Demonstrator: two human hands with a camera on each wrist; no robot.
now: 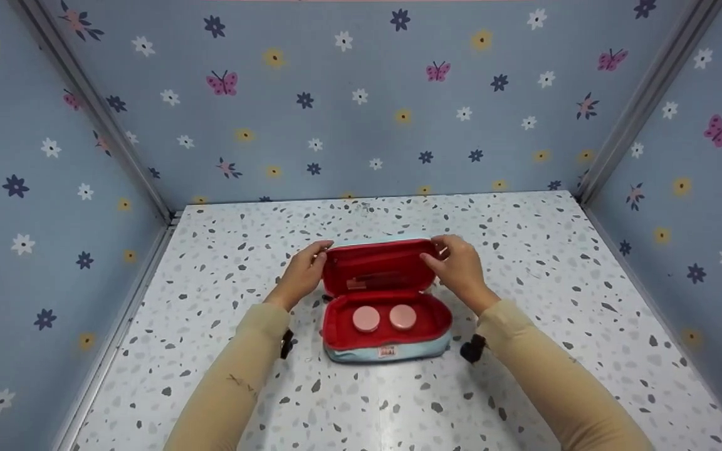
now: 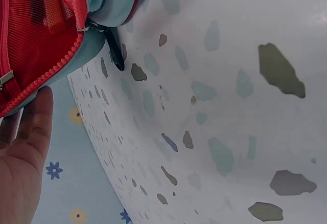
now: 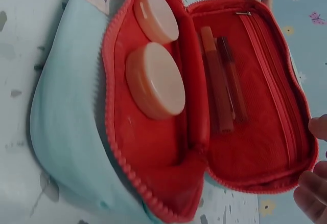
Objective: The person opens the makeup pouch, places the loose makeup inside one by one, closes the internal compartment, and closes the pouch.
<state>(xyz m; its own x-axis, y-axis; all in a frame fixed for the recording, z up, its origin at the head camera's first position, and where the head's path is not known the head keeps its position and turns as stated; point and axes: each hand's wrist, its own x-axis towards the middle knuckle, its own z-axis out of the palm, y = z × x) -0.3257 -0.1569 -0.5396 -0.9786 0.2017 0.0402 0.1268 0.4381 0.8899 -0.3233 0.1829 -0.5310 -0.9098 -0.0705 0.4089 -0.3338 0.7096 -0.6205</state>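
A light blue cosmetic bag [image 1: 383, 355] with red lining lies unzipped on the table, its lid [image 3: 271, 152] raised. My left hand [image 1: 301, 270] holds the lid's left edge; the left wrist view shows its fingers [image 2: 38, 116] behind that edge, the thumb out of sight. My right hand [image 1: 462, 268] pinches the lid's upper right corner, thumb inside and fingers behind. Two round peach-coloured jars [image 1: 366, 319] [image 3: 166, 88] sit side by side in the lower compartment. Behind red mesh in the lid are slim cosmetic tubes [image 3: 217, 81].
The bag stands on a white speckled table [image 1: 210, 250]. Blue flowered panels [image 1: 348, 113] rise behind it and at both sides. A dark zipper pull [image 2: 114, 49] hangs at the bag's side hinge. Dark devices [image 1: 472, 349] are at both wrists.
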